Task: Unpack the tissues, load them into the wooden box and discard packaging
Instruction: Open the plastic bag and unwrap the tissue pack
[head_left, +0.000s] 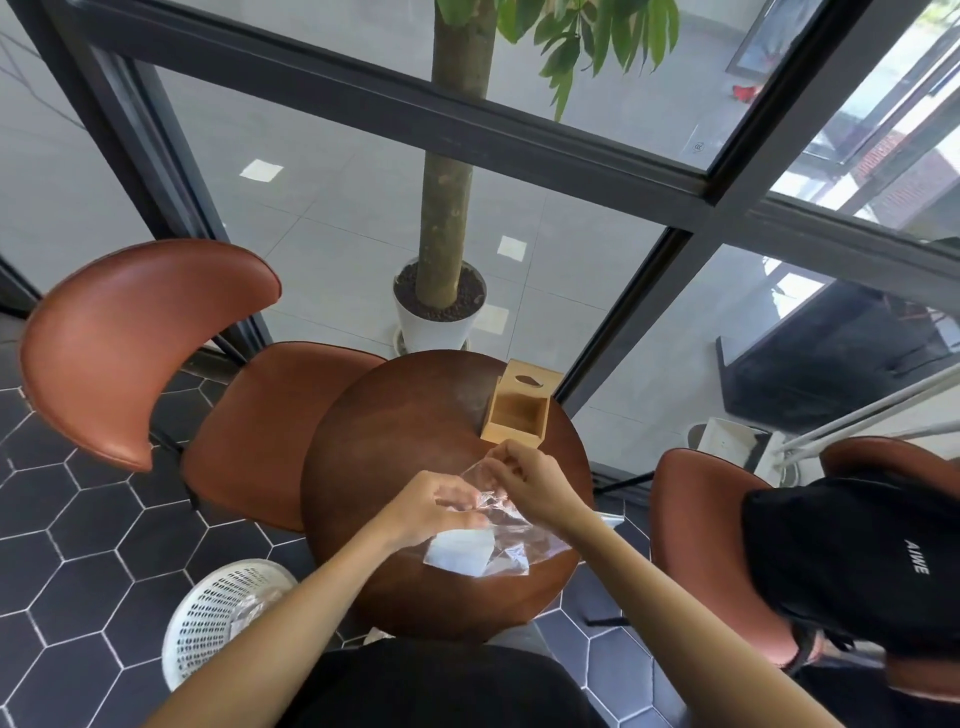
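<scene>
— Dark hexagonal floor tiles (78, 545) and a black-framed glass wall (571, 150) are seen around a small round wooden table (395, 447). What is laid on it?

— A clear plastic wrapper (511, 530) with a white stack of tissues (460, 551) inside is held just above the near part of the tabletop. The wooden box (517, 415) is placed at the far right edge, open, with its slotted lid (530, 382) propped upright behind it.

— How are the hands engaged?

— The left hand (434, 506) is closed on the wrapper above the tissues. The right hand (530, 480) is pinched on the wrapper's upper edge, close to the box. The two hands are nearly touching.

— And around the table?

— Brown leather chairs (145, 348) are set on the left and right; a black garment (852, 556) is draped over the right one. A white perforated basket (218, 618) is stood on the floor at lower left, and a potted tree (441, 291) beyond the table.
</scene>
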